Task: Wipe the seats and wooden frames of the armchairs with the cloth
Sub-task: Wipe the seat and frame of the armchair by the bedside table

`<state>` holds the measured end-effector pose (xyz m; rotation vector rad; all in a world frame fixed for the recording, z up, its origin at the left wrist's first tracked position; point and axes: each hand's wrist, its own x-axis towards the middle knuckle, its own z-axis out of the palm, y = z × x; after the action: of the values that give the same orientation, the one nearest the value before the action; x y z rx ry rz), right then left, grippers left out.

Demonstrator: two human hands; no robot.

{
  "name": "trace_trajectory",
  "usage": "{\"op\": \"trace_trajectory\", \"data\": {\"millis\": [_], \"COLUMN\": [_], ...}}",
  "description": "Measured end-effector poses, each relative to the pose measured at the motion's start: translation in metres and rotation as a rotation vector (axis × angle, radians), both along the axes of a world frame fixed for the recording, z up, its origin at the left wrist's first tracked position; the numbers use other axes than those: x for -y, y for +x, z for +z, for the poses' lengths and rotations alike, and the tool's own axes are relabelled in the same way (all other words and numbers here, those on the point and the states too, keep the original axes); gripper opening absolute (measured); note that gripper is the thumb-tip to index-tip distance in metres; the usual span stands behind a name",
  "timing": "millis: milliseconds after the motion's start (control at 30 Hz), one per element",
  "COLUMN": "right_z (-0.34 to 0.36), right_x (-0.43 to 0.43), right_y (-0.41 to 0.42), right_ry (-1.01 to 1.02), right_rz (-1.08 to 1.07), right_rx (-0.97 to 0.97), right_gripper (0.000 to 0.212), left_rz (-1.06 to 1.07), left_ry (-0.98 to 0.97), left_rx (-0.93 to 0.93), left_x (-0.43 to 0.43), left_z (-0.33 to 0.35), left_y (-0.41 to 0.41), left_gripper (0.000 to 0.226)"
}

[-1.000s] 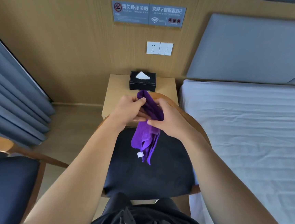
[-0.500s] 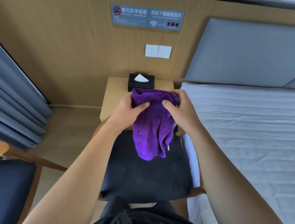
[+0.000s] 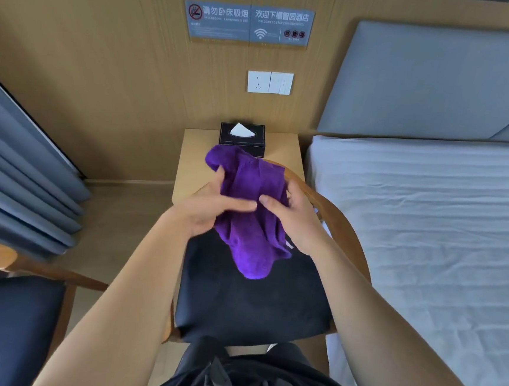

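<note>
My left hand (image 3: 204, 211) and right hand (image 3: 298, 224) both grasp the purple cloth (image 3: 247, 192), held in the air above the armchair seat (image 3: 252, 306). Bunched like this, it could slip my grip or wipe patchily.

1. Armchair (image 3: 249, 303): dark seat, curved wooden frame (image 3: 334, 218), directly in front of the person.
2. Purple cloth (image 3: 245, 210): bunched, held above the armchair's seat; lower end hangs free, clear of the seat.
3. Left hand (image 3: 205, 210) grips the cloth's left side, thumb across the front. Right hand (image 3: 294, 218) pinches the right side.
4. Behind the armchair: bedside table (image 3: 195, 157) with a black tissue box (image 3: 242, 138) on it.
5. Right of the armchair, just beside it: bed (image 3: 427, 238), white sheet.
6. Left of the armchair: second armchair (image 3: 6, 309), with a grey curtain (image 3: 17, 178) beyond it.
</note>
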<state>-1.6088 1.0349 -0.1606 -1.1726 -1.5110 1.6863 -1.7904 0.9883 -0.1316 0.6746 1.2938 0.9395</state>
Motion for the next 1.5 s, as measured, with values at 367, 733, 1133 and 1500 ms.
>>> {"op": "trace_trajectory", "data": {"millis": [367, 733, 1133, 1500], "right_z": [0.012, 0.022, 0.009, -0.001], "right_x": [-0.011, -0.009, -0.017, -0.009], "right_y": [0.010, 0.017, 0.017, -0.026], "right_ry": [0.365, 0.366, 0.404, 0.035], "right_rz": [-0.115, 0.207, 0.153, 0.287], "right_rx": [0.443, 0.667, 0.493, 0.104], "right_gripper": [0.046, 0.086, 0.035, 0.033], "left_rz": [0.136, -0.253, 0.050, 0.793], "left_ry": [0.197, 0.190, 0.274, 0.153], "left_rx": [-0.668, -0.952, -0.830, -0.594], "left_x": [0.008, 0.009, 0.027, 0.076], "left_z": [-0.013, -0.004, -0.016, -0.026], "left_y": [0.001, -0.003, -0.025, 0.004], "left_gripper": [0.059, 0.089, 0.030, 0.052]}}
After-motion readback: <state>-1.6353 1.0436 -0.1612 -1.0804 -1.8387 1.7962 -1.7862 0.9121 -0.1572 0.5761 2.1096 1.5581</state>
